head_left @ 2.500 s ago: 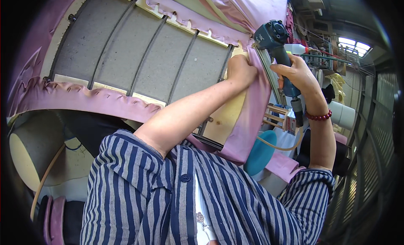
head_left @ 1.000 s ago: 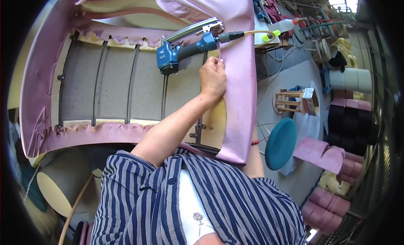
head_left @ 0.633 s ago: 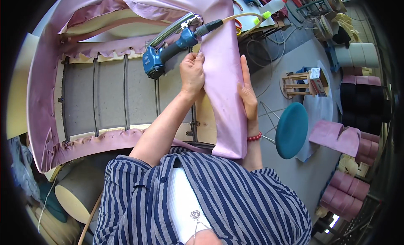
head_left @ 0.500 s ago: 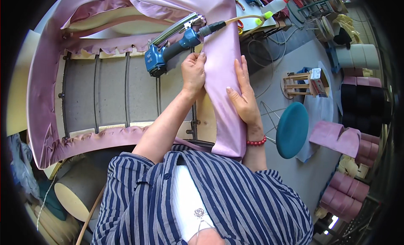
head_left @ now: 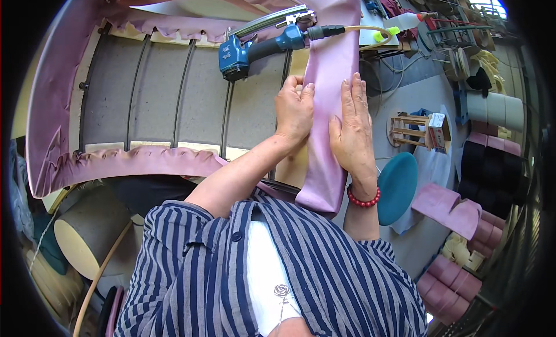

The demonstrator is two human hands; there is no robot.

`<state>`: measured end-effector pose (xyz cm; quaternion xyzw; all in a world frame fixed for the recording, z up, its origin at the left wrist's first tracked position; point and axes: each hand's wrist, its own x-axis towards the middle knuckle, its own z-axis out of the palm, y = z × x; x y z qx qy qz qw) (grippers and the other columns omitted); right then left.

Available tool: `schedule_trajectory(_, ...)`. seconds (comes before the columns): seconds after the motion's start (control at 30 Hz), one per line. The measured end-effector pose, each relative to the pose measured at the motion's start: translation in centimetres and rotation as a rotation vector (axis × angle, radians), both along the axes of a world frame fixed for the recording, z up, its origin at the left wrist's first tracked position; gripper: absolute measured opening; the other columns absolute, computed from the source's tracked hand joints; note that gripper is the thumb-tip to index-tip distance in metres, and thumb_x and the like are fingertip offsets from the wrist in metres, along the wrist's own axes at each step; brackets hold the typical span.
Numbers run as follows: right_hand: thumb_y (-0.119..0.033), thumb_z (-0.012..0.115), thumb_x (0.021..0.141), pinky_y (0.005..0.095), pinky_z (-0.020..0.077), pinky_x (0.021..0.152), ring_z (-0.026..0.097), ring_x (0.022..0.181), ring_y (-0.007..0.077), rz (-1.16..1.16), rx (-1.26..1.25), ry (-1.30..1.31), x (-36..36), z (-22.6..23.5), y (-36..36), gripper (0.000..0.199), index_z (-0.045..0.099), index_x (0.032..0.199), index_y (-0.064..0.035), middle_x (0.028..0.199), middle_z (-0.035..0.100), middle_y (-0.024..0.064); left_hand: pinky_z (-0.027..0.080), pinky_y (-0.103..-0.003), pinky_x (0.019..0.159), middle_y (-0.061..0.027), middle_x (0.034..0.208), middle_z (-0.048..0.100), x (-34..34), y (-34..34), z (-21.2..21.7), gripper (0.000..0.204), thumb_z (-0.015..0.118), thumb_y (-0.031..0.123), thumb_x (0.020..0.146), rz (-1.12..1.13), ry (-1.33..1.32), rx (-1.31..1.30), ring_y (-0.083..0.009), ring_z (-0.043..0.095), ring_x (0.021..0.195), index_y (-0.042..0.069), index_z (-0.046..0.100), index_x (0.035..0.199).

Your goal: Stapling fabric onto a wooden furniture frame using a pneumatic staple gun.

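Observation:
A furniture frame lies before me, its rails wrapped in pink fabric [head_left: 333, 64] and dark straps [head_left: 180, 93] running across its opening. With curled fingers my left hand [head_left: 294, 110] grips the fabric's inner edge on the right-hand rail. Flat against the outer side of that rail, my right hand [head_left: 353, 128] lies with fingers stretched out; a red bead bracelet [head_left: 364, 202] circles that wrist. Beyond my left hand, a blue pneumatic staple gun [head_left: 263, 47] rests across the frame, its hose [head_left: 359, 28] leading off to the right. What lies under the left fingers is partly hidden.
To the right stand a round teal stool seat [head_left: 398, 188] and a small wooden stool [head_left: 412, 131] with a box on it. Pink upholstered pieces [head_left: 449, 285] and black ones [head_left: 491, 173] are stacked at the far right. A large cylindrical roll [head_left: 87, 238] lies at lower left.
The view has shifted, so the frame and staple gun sit differently in it. My right hand has gone from thumb spread to lying flatter along the rail; my left still grips the fabric.

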<state>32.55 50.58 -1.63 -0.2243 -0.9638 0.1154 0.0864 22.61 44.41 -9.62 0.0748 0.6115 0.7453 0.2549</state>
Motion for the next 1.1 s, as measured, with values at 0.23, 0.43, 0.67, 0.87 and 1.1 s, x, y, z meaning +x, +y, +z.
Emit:
schedule_trajectory(0.23, -0.018, 0.054, 0.086, 0.0515, 0.0213, 0.113, 0.025, 0.145, 0.0229, 0.156, 0.472, -0.397, -2.1, 1.8, -0.2, 0.058, 0.045, 0.139, 0.0015, 0.151, 0.036, 0.0163, 0.049, -0.037, 0.06, -0.022, 0.075, 0.066, 0.1, -1.2, -0.8, 0.017, 0.057, 0.01, 0.092, -0.011, 0.137, -0.052, -0.0283, 0.068, 0.066, -0.001, 0.063, 0.102)
schedule_trajectory(0.43, -0.007, 0.057, 0.078, 0.0375, 0.0393, 0.1, 0.052, 0.122, 0.0247, 0.657, 0.326, -0.29, -8.7, 0.5, 5.5, 0.036, 0.063, 0.113, -0.0017, 0.117, 0.063, 0.0103, 0.051, -0.039, 0.065, -0.023, 0.083, 0.066, 0.5, -1.1, -1.0, 0.019, 0.056, 0.01, 0.092, 0.048, 0.166, 0.025, -0.035, 0.068, 0.074, 0.001, 0.065, 0.107)
schedule_trajectory(0.67, -0.007, 0.063, 0.076, 0.0358, 0.0472, 0.081, 0.057, 0.092, 0.0251, 0.901, -0.003, -0.641, -14.8, 1.1, 8.9, 0.008, 0.071, 0.079, -0.0069, 0.083, 0.061, 0.0092, 0.046, -0.034, 0.055, -0.0152, 0.065, 0.063, 0.5, -1.3, -1.1, 0.02, 0.057, 0.009, 0.093, 0.029, 0.219, -0.061, -0.0195, 0.061, 0.055, 0.002, 0.062, 0.11)
schedule_trajectory(0.87, -0.01, 0.063, 0.072, 0.0326, 0.0478, 0.079, 0.058, 0.088, 0.0188, 0.994, 0.603, -0.446, -14.5, 1.2, 7.5, 0.004, 0.066, 0.074, -0.0084, 0.08, 0.059, 0.0025, 0.05, -0.051, 0.064, -0.0232, 0.071, 0.064, 0.4, -1.4, -1.4, 0.036, 0.05, 0.009, 0.088, -0.028, 0.432, -0.133, -0.0416, 0.064, 0.068, 0.008, 0.058, 0.123)
schedule_trajectory(1.1, -0.009, 0.064, 0.076, 0.0286, 0.0523, 0.06, 0.064, 0.078, 0.017, 1.018, 0.782, -0.445, -14.0, -0.7, 8.6, 0.001, 0.063, 0.077, -0.0093, 0.078, 0.057, 0.0023, 0.052, -0.049, 0.068, -0.0234, 0.08, 0.065, 0.0, -1.4, -1.0, 0.04, 0.047, 0.01, 0.089, -0.258, 0.516, -0.39, -0.0406, 0.065, 0.074, 0.011, 0.056, 0.129)
